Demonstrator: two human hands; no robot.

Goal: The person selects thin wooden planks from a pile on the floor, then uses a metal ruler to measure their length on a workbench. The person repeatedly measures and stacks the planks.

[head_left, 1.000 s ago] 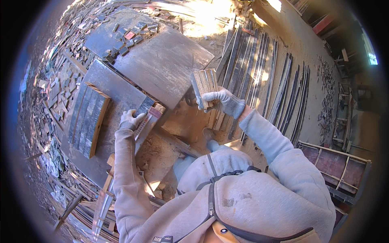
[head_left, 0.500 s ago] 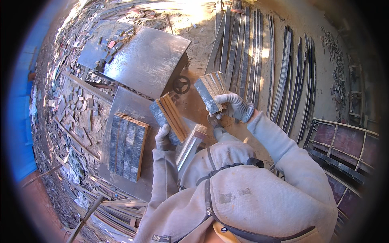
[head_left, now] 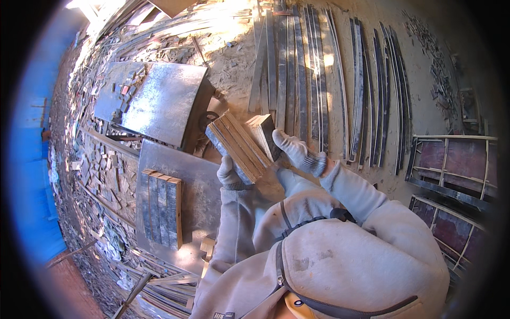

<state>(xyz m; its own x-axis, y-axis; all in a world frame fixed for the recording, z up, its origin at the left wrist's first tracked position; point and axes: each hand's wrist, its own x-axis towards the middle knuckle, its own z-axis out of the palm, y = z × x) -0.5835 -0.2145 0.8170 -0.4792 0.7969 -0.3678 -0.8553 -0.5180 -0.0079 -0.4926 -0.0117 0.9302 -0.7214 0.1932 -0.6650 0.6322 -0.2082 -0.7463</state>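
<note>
Both my hands wear pale knit gloves. My left hand (head_left: 231,174) is closed around a bundle of plywood strips (head_left: 239,142), their brown layered edges turned up and a dark face on the outer side. A shorter bundle of plywood pieces (head_left: 264,136) is gripped in my right hand (head_left: 299,152), tilted close against the first bundle; whether they touch is hard to tell. Both bundles hang over the ground beyond the right edge of the metal table (head_left: 204,181). On that table lies another row of dark-faced plywood strips (head_left: 162,207).
Another metal tabletop (head_left: 162,101) stands farther off, with small offcuts on its left part. Beside it is a dark handwheel (head_left: 209,121). Long dark boards (head_left: 311,80) lie on the ground ahead. Scrap wood (head_left: 103,186) is heaped at left; framed panels (head_left: 451,165) stand at right.
My hands have come together, bringing the two bundles side by side. My left hand moved right and its bundle turned. The view shifted, and the pale ruled bar near my left hand no longer shows.
</note>
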